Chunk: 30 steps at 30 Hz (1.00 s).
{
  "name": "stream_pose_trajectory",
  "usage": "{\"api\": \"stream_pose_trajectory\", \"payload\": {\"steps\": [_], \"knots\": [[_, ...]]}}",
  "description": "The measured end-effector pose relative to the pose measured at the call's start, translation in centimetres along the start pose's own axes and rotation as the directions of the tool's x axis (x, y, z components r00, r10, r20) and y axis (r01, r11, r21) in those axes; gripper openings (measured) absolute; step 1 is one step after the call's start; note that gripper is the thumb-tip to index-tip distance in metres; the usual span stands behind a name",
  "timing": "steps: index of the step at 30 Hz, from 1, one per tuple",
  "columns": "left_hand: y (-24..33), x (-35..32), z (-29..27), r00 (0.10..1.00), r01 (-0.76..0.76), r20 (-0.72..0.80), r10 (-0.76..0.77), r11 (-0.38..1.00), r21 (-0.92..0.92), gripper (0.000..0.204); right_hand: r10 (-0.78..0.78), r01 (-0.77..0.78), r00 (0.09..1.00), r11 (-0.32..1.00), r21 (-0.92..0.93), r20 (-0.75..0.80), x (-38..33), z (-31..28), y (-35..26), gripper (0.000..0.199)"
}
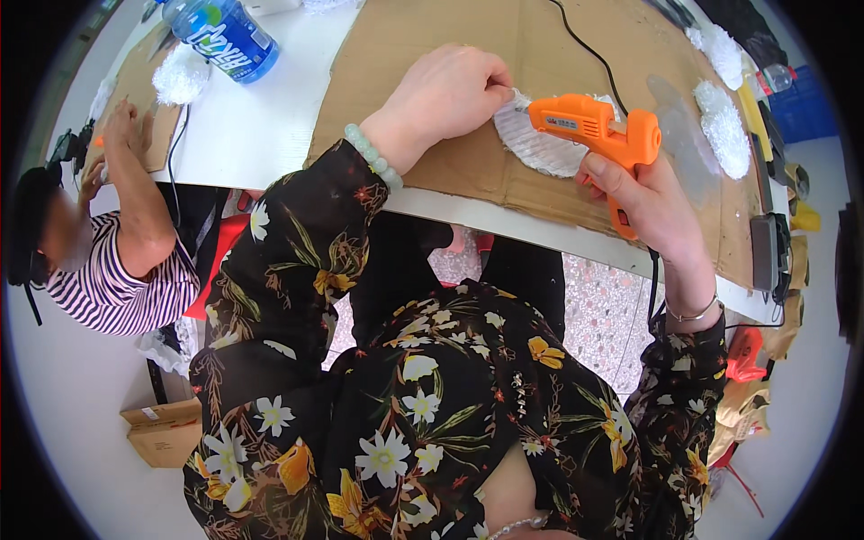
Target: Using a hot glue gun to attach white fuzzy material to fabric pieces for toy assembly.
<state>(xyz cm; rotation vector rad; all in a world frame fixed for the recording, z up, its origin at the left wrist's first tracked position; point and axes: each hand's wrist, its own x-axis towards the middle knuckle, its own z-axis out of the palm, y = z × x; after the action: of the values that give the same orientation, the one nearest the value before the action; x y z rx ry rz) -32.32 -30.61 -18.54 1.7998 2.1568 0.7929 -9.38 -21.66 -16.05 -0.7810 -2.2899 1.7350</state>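
My right hand is wrapped round the handle of an orange hot glue gun. The gun's nozzle points left, toward the fingertips of my left hand. Those fingers are pinched together at the upper left end of a white fluffy oval piece, gripping its edge. Under the gun, the piece lies flat on a brown cardboard sheet; the gun and my right hand cover part of it. Exactly what sits between my left fingertips is mostly hidden.
More white fluffy pieces lie at the cardboard's right side. A black cord crosses the sheet. At the far left stands a blue-labelled bottle. Another person works at the table's left, near a white tuft.
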Motion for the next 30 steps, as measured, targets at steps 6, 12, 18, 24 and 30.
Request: {"api": "stream_pose_trajectory", "payload": {"steps": [6,12,18,24,30], "knots": [[-0.1,-0.1,0.0,1.0,0.026,-0.005,-0.026,0.999,-0.026,0.02,-0.003,0.003,1.0,1.0,0.002,0.029,0.0,0.0,0.2,0.024],[-0.3,-0.3,0.0,1.0,0.026,-0.014,-0.027,0.999,-0.032,0.02,0.025,-0.025,1.0,0.999,-0.022,0.013,0.0,0.6,0.0,0.027],[-0.4,-0.3,0.0,0.999,0.014,-0.037,-0.014,1.0,-0.018,0.021,0.058,-0.056,0.998,0.995,-0.079,0.023,-0.3,0.3,0.2,0.027],[-0.5,-0.5,0.0,0.999,0.011,-0.044,-0.012,1.0,-0.011,0.021,-0.007,0.011,0.999,0.995,-0.094,0.041,-0.6,0.4,-0.2,0.026],[-1.1,-0.7,0.2,0.999,0.017,-0.042,-0.018,1.0,-0.018,0.021,0.011,-0.005,0.999,0.99,-0.14,0.041,-0.7,0.7,-0.1,0.027]]}}
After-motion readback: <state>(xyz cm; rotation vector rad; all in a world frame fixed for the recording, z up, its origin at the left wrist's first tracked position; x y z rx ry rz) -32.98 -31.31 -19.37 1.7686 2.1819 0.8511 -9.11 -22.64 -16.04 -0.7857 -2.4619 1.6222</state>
